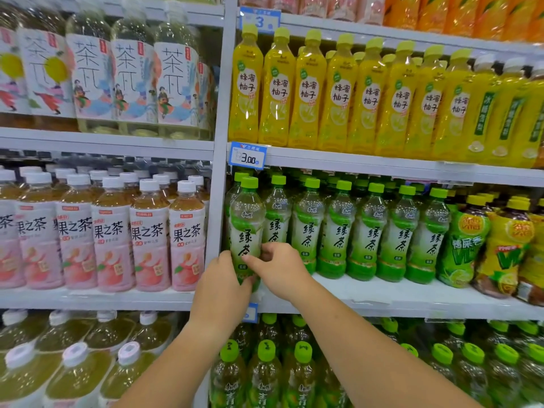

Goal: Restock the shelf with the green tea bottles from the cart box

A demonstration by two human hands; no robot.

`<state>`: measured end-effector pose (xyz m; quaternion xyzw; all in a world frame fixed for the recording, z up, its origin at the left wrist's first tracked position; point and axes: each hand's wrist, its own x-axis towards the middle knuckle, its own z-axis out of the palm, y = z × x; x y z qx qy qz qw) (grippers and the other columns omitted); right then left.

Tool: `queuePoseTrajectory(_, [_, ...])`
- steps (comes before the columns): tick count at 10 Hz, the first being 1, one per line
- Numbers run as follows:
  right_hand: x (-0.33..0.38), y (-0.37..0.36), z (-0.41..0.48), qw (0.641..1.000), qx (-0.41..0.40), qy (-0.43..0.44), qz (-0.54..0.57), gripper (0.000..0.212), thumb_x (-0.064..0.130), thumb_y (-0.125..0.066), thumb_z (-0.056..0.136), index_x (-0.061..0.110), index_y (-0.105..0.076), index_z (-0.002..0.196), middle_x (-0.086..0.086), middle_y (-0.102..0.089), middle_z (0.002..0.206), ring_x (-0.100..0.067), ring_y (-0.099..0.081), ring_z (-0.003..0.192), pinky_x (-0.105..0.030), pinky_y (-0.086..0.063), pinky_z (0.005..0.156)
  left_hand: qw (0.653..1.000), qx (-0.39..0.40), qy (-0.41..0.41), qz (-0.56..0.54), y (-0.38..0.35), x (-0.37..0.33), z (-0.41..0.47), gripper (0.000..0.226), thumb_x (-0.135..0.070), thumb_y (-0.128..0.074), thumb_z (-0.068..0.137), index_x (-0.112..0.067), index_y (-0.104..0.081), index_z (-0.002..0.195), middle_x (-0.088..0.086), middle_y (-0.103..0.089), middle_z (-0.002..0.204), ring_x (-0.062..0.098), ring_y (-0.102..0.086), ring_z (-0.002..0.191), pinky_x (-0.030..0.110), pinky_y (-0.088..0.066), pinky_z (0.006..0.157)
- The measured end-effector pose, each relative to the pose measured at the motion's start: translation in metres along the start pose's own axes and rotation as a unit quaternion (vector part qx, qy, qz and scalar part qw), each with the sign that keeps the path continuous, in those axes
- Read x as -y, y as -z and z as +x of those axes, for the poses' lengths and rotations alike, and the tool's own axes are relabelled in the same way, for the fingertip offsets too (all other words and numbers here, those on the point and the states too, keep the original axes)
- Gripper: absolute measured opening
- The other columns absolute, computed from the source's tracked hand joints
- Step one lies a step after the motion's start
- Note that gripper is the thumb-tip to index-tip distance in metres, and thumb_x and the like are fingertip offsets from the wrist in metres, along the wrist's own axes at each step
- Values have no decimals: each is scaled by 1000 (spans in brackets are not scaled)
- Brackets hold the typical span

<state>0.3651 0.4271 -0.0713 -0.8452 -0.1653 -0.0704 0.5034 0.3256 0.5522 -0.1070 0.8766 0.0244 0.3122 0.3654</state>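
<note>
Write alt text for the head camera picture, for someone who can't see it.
A left hand and right hand hold an upright green tea bottle at the left end of a row of matching bottles on a shelf. Yellow bottles fill the shelf above; pink-labelled bottles stand to the left.

Front-L spot on the mid shelf board (382,293) is being taken up by the front green tea bottle (246,222), gripped low by the left hand (223,287) and right hand (276,269). Passage to the L is being blocked by the white upright (219,201), just beside that bottle. Behind and to the R, room is being filled by the green tea row (368,231), packed w/o gaps. A bare strip of board is being left free in front of the row, R of the hands. Overhead, clearance is being cut to a thin gap by the upper shelf edge (382,167) and price tag (248,156).
</note>
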Motion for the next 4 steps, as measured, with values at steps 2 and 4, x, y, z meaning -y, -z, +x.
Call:
queuePoseTrajectory(2, [-5,10,-1,996,24,-21,-79,49,42,-66,92,11,-64,129,-3,-70,118,-13,-62,100,-26,-49,86,999,27,41,21,0,8,10,41,-42,-69,85,-14,-63,114,2,-63,104,20,-61,99,37,-54,82])
queuePoseTrajectory(4, [10,33,-19,983,88,-151,-62,60,49,-55,97,14,-47,145,-4,-61,133,-18,-59,113,-30,-45,91,955,126,237,-128,39,-41,6,57,-41,-62,95,-6,-52,138,4,-60,128,20,-55,116,32,-43,95])
